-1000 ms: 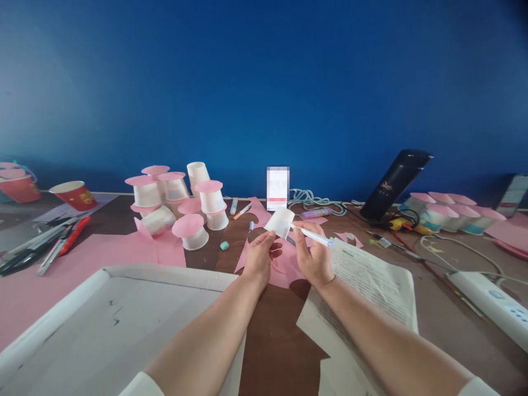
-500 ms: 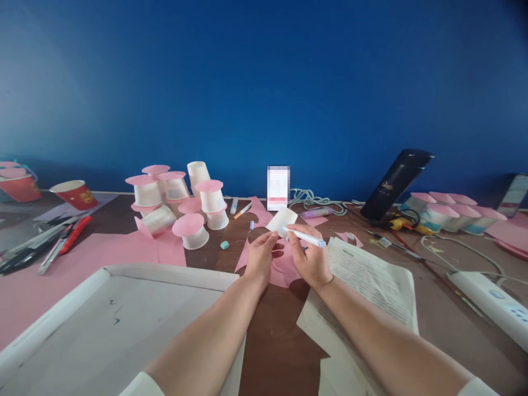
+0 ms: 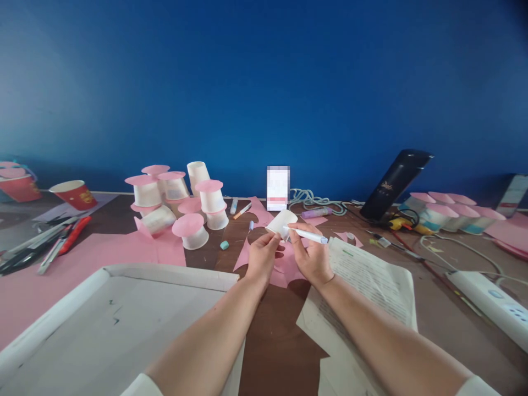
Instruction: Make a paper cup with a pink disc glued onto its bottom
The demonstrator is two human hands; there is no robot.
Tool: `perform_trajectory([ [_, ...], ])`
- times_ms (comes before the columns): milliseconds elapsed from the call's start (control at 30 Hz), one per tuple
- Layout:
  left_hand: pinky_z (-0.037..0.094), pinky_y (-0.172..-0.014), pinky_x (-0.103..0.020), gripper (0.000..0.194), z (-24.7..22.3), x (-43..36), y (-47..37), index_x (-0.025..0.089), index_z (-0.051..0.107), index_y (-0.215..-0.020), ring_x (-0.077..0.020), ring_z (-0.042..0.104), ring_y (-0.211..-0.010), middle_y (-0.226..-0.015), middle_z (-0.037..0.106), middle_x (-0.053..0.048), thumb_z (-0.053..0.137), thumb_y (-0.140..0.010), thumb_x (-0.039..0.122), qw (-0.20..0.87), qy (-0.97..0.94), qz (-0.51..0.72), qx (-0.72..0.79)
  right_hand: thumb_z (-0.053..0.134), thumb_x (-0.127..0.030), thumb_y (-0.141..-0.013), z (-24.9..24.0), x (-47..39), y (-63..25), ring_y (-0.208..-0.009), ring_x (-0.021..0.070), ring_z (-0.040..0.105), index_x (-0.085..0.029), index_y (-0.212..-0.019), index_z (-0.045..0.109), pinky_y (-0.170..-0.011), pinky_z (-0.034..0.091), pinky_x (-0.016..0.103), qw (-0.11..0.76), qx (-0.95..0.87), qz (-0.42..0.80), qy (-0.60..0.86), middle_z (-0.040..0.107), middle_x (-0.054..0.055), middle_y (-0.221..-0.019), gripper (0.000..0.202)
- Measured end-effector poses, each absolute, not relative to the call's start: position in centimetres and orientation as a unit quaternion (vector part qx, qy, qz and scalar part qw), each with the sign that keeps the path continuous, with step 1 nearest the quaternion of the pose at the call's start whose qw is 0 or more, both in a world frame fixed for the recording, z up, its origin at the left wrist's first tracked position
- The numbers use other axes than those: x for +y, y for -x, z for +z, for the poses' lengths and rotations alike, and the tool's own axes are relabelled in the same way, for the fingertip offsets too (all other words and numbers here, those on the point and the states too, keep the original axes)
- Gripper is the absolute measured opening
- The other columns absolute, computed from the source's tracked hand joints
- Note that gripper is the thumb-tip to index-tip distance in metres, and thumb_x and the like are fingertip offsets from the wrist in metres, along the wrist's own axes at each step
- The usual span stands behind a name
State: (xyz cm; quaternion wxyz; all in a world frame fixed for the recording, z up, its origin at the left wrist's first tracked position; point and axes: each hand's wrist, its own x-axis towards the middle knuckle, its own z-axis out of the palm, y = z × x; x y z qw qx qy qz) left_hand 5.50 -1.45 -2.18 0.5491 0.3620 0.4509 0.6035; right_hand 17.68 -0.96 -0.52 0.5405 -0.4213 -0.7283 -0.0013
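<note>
At your far left, a red paper cup [image 3: 74,196] with a gold motif leaned over, its rim pale and round. Right of it lay a flat, matte pink sheet [image 3: 103,250], overlapped by a shallow white tray [image 3: 173,273] with folded walls. Behind the tray clustered smooth white tapered cups [image 3: 147,194], several faced with thin pink discs [image 3: 209,186].

At center, your left hand [image 3: 262,254] pinched the near edge of a small white piece [image 3: 281,221], smooth and rounded along its far side; cup or loose paper, you could not tell. The piece was raised in front of the propped phone [image 3: 278,187], above cut pink scraps [image 3: 284,275]. Your right hand [image 3: 312,257] pinched a slim white pen [image 3: 309,235], its writing end at the piece; contact could not be told.

Under your right forearm lay creased printed paper [image 3: 379,278]. Farther right, a dark cylindrical flask [image 3: 391,187] stood tilted, and a hard white power strip [image 3: 490,308] lay slantwise.
</note>
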Motion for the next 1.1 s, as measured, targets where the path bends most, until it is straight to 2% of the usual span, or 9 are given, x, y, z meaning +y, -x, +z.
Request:
perform_trajectory([
  [467, 0.048, -0.053, -0.022, 0.027, -2.52, -1.28, -5.44, 0.014, 0.069, -0.073, -0.012, 0.058, -0.059, -0.064, 0.059, -0.003, 0.066, -0.074, 0.041, 0.522, -0.405, 0.591, 0.463, 0.05, -0.026, -0.091, -0.54, -0.92, -17.79, -0.093, 0.0228, 0.063, -0.019, -0.098, 0.063, -0.086, 0.049, 0.04, 0.555, -0.714, -0.004, 0.426, 0.07, 0.008, -0.095, 0.016],
  [600, 0.049, -0.054, -0.022, 0.026, -2.29, -1.35, -5.38, 0.014, 0.071, -0.077, -0.0121, 0.058, -0.059, -0.066, 0.062, -0.004, 0.066, -0.074, 0.039, 0.521, -0.41, 0.584, 0.468, 0.052, -0.027, -0.09, -0.52, -1.11, -17.64, -0.089, 0.0213, 0.065, -0.02, -0.094, 0.064, -0.084, 0.05, 0.037, 0.535, -0.738, 0.04, 0.41, 0.07, 0.007, -0.09, 0.015],
  [700, 0.049, -0.055, -0.022, 0.027, -2.15, -1.41, -5.38, 0.014, 0.072, -0.083, -0.0123, 0.059, -0.06, -0.069, 0.064, -0.005, 0.067, -0.073, 0.038, 0.527, -0.401, 0.584, 0.469, 0.052, -0.028, -0.09, -0.51, -1.18, -17.61, -0.086, 0.0205, 0.065, -0.02, -0.092, 0.064, -0.083, 0.051, 0.035, 0.529, -0.744, 0.056, 0.404, 0.07, 0.006, -0.088, 0.015],
  [867, 0.048, -0.052, -0.021, 0.026, -2.2, -1.48, -5.48, 0.013, 0.071, -0.074, -0.0122, 0.057, -0.058, -0.062, 0.06, -0.003, 0.069, -0.071, 0.039, 0.527, -0.381, 0.598, 0.469, 0.051, -0.028, -0.091, -0.38, -1.03, -17.77, -0.084, 0.0204, 0.065, -0.02, -0.094, 0.064, -0.078, 0.052, 0.034, 0.558, -0.708, 0.032, 0.432, 0.07, 0.008, -0.091, 0.016],
  [1000, 0.048, -0.053, -0.022, 0.028, -2.28, -1.39, -5.43, 0.013, 0.072, -0.077, -0.0122, 0.058, -0.058, -0.065, 0.062, -0.004, 0.072, -0.068, 0.039, 0.541, -0.364, 0.603, 0.458, 0.051, -0.028, -0.091, -0.37, -1.23, -17.61, -0.085, 0.0207, 0.065, -0.02, -0.092, 0.063, -0.08, 0.051, 0.035, 0.53, -0.739, 0.06, 0.412, 0.07, 0.007, -0.089, 0.015],
  [1100, 0.047, -0.053, -0.021, 0.03, -2.25, -1.33, -5.32, 0.013, 0.071, -0.08, -0.0106, 0.058, -0.058, -0.067, 0.062, -0.003, 0.076, -0.065, 0.038, 0.571, -0.316, 0.621, 0.433, 0.051, -0.028, -0.091, -0.55, -1.33, -17.56, -0.088, 0.021, 0.065, -0.02, -0.096, 0.063, -0.081, 0.052, 0.036, 0.549, -0.722, 0.054, 0.417, 0.069, 0.007, -0.094, 0.015],
])
